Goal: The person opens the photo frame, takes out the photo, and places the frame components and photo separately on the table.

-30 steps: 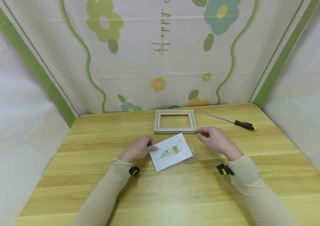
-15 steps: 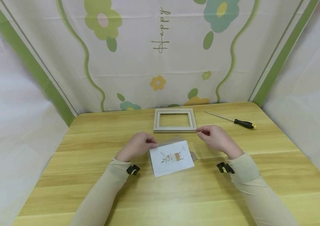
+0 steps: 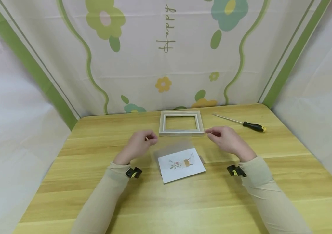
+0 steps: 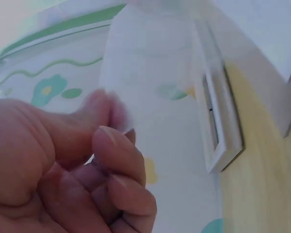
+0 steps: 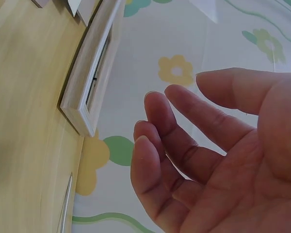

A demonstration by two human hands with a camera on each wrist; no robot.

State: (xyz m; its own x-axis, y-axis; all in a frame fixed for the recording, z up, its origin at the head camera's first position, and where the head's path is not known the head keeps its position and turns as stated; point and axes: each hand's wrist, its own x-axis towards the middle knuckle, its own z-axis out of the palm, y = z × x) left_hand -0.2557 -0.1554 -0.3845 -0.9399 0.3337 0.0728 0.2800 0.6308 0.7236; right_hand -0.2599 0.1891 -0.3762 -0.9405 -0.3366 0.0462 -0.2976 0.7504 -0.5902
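My left hand (image 3: 138,144) pinches a clear plastic sheet (image 4: 140,53) by its edge between thumb and forefinger. In the head view the sheet overlaps the far part of a white card (image 3: 171,174) printed with a plant in a brown pot. A small brown corner (image 3: 202,160) sticks out from under the card's right side. Behind them lies a pale picture frame (image 3: 181,133) with an open middle. Close to the frame's near right corner is my right hand (image 3: 227,139), its fingers (image 5: 160,114) loosely bent and thumb apart, with nothing in them.
A screwdriver (image 3: 253,126) with a black and yellow handle lies at the back right of the wooden table (image 3: 166,208). A flowered cloth (image 3: 142,61) hangs along the table's back edge, with white sheets on both sides.
The left hand has drawn back to the left and up, parting the clear sheet from the card. The card has shifted nearer and lies lower. The right hand has barely moved.
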